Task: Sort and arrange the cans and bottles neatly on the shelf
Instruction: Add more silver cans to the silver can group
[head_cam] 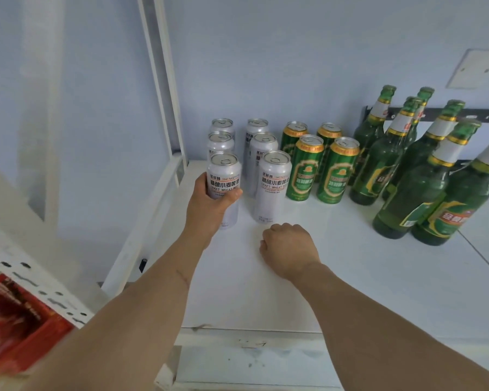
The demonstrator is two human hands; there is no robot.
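Gripping the front white can [223, 179] at the shelf's [350, 277] left end, left hand [209, 204] fingers wrapped round its body, upright, just left of a second white can [273, 184]. Resting knuckles-down in front of that second can, right hand [287, 249] fingers curled together, holding nothing. Standing right of the white cans: green cans [319, 167], then green bottles [424, 167].

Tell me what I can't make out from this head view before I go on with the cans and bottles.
- Right hand: palm faces down, so whether the curled fingers hold anything is hidden.
- Back silver cans: labels blocked by the cans in front.
- Rightmost bottle: neck cut off by the right edge.
- Rear bottles: bases hidden behind the front bottles.
- Red package: blurred and cut by the left edge; print unreadable.
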